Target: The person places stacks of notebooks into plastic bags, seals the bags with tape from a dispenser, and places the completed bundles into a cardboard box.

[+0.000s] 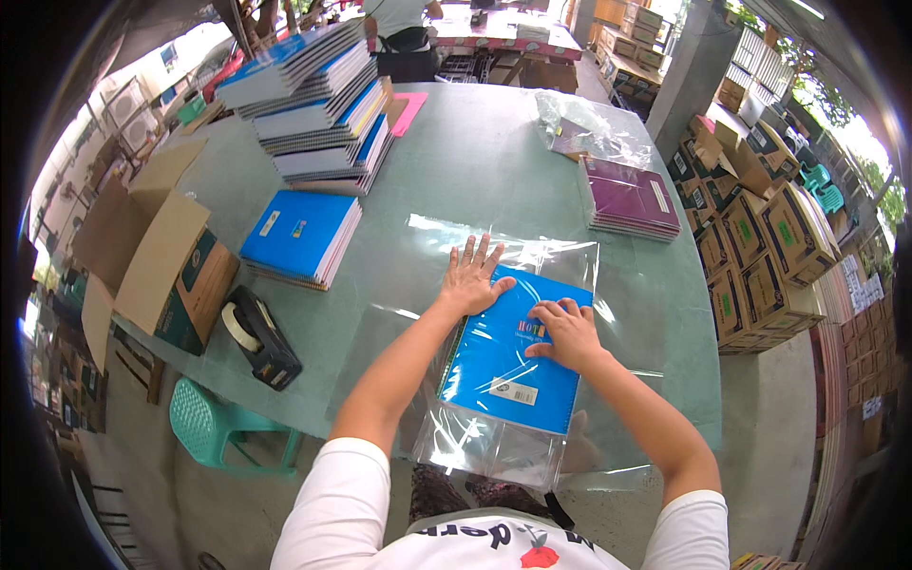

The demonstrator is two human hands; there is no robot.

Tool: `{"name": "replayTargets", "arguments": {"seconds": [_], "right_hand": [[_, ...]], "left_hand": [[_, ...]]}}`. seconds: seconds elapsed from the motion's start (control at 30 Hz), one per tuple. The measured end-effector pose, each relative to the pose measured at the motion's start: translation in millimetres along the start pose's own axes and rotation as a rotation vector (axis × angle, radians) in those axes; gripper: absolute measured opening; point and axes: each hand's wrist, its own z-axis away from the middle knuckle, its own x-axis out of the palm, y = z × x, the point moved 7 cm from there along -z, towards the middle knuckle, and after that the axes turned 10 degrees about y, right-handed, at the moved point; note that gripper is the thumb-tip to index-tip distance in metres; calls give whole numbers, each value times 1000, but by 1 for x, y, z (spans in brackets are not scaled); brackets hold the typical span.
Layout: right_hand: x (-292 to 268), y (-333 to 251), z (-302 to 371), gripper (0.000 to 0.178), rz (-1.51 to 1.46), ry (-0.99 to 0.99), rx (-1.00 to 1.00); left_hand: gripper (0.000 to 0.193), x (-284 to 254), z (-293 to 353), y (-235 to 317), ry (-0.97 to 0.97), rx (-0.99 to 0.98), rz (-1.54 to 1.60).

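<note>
A blue spiral notebook [484,351], perhaps the top one of a small stack, lies slightly tilted on a clear plastic sheet [489,446] in front of me. My left hand [470,275] is spread flat at the notebook's upper left corner, partly on the plastic, thumb over the cover. On the upper right of the cover rests my right hand [570,332], its fingers bent and thumb apart from them, with nothing visible in it. Glare on the plastic hides how its edges lie around the notebook.
At left stand a low stack of blue notebooks [299,233], a tall notebook pile [309,119], a black tape dispenser [266,347] and an open carton [171,256]. Purple notebooks [632,195] and crumpled plastic [598,123] lie far right. A green stool [223,423] sits below the table edge.
</note>
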Motion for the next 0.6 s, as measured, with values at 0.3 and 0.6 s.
{"name": "replayTargets", "arguments": {"seconds": [0.3, 0.6], "right_hand": [[4, 2, -6, 83, -52, -175, 77], [-5, 0, -2, 96, -76, -256, 109]], "left_hand": [[82, -44, 239, 82, 32, 131, 243], [32, -186, 356, -232, 1120, -988, 79]]}}
